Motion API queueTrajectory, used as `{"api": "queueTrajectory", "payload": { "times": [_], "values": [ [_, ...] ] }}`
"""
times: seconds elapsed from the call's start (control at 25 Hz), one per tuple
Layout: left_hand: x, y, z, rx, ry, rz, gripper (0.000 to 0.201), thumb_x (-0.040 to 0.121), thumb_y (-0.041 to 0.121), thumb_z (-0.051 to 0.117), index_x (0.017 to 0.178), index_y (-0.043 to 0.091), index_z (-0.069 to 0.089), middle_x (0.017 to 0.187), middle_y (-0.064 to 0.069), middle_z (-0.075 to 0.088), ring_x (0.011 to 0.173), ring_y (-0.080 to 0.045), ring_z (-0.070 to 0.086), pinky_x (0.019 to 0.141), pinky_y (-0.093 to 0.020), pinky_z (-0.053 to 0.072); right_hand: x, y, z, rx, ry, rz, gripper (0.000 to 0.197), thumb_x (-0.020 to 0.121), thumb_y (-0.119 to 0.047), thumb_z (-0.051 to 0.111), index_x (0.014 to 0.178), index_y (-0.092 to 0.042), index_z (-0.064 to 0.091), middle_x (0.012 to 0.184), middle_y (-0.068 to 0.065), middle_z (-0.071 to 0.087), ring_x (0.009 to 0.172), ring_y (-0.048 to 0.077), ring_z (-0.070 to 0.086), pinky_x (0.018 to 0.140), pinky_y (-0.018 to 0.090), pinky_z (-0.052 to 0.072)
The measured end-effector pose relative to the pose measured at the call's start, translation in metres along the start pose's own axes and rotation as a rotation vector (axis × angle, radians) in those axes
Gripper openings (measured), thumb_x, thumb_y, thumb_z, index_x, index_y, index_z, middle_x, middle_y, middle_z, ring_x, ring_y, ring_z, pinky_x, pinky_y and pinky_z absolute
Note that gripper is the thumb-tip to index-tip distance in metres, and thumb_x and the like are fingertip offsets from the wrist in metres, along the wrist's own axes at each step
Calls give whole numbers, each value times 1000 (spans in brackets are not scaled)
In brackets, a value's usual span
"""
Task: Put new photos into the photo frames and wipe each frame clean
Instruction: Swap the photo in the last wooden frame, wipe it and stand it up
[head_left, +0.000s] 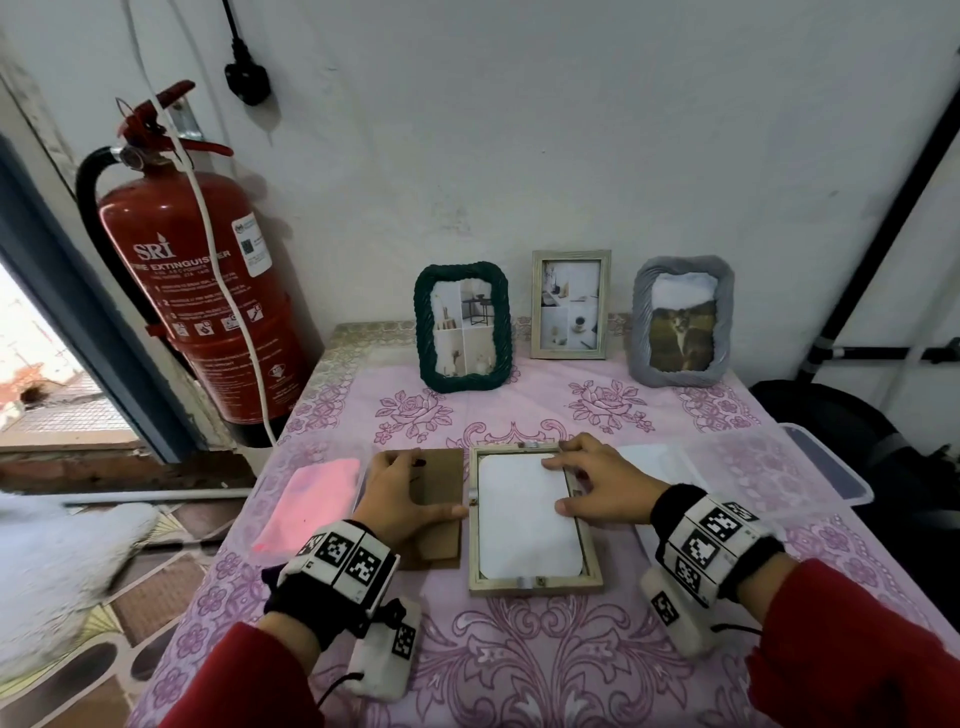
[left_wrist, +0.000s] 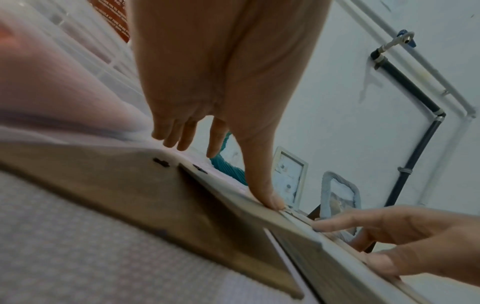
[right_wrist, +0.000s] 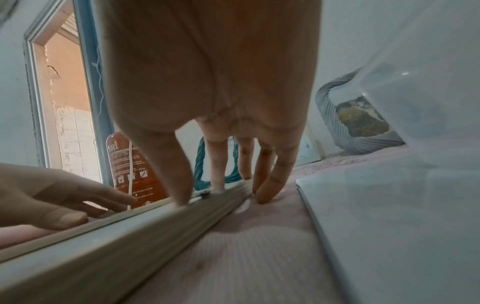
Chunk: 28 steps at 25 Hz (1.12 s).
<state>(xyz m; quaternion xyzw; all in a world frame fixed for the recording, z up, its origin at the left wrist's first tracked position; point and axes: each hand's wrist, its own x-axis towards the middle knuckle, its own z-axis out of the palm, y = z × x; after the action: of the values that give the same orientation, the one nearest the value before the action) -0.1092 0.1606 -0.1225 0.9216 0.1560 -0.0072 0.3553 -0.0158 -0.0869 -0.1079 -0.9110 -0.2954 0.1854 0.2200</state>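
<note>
Underfoot, so to speak: pink rose-patterned tablecloth against a white wall, red fire extinguisher at left, clear plastic tub at right. Face-down at centre, pale wooden frame with white photo back inside — brown backing board just beside it. Left hand flat on the board, thumb at the frame's edge; right hand spread, fingers relaxed, perhaps pressing the photo.
</note>
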Motion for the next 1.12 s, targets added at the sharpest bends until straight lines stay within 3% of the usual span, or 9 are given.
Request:
{"api": "queueTrajectory", "payload": {
  "times": [0.12,0.28,0.4,0.52,0.72,0.88,0.96,1.04,1.12],
  "values": [
    [-7,-6,1,95,-48,-12,92,66,52,76,139,11,37,141,-7,29,130,-20,36,109,-26,30,-5,2,0,29,-42,-30,55,87,-12,61,139,-17,44,152,9,20,143,21,17,116,28,20],
    [-11,-7,1,91,-60,-20,89,65,51,78,138,18,40,150,-8,22,140,-22,23,116,-32,24,-15,8,-4,90,-72,-60,55,87,-13,64,138,-17,44,157,5,14,146,14,11,114,21,17],
    [-14,-4,3,115,-48,-31,85,60,54,80,131,26,43,142,-8,30,135,-25,28,114,-35,27,-18,10,-5,112,-65,-72,55,86,-15,66,136,-16,46,156,6,15,146,13,10,114,21,19],
    [-17,0,4,147,-18,-33,81,57,54,81,125,26,47,134,-6,40,130,-25,33,111,-40,32,-18,11,-4,128,-47,-75,53,85,-15,67,134,-15,48,155,6,18,146,13,11,113,20,21],
    [-19,8,-3,57,59,4,64,62,36,84,117,21,54,121,-8,47,120,-21,38,98,-29,40,-18,14,-3,133,-36,-67,53,83,-14,69,133,-15,50,154,7,21,145,15,17,110,18,24],
    [-20,26,-17,50,208,111,60,72,16,76,127,15,51,122,-9,49,112,-22,49,95,-28,41,-18,16,-4,143,-35,-58,52,83,-13,69,132,-15,51,155,6,20,144,15,18,104,13,25],
    [-19,35,-22,-96,262,116,58,78,7,70,131,12,47,119,-7,54,95,-18,56,80,-23,46,-19,16,-4,131,-43,-62,52,83,-14,69,132,-15,51,155,6,20,144,15,18,102,11,24],
    [-18,43,-23,-199,251,78,50,82,7,67,129,12,50,103,-4,61,80,-14,59,65,-18,46,-19,15,-5,123,-44,-63,52,83,-14,69,132,-14,51,155,7,21,145,15,18,101,11,25],
    [-18,46,-23,-221,229,59,42,83,10,65,124,13,57,92,-5,65,76,-17,61,64,-21,49,-21,12,-5,107,-38,-58,53,83,-14,69,132,-14,50,154,7,22,145,15,17,104,14,26]
  ]
}}
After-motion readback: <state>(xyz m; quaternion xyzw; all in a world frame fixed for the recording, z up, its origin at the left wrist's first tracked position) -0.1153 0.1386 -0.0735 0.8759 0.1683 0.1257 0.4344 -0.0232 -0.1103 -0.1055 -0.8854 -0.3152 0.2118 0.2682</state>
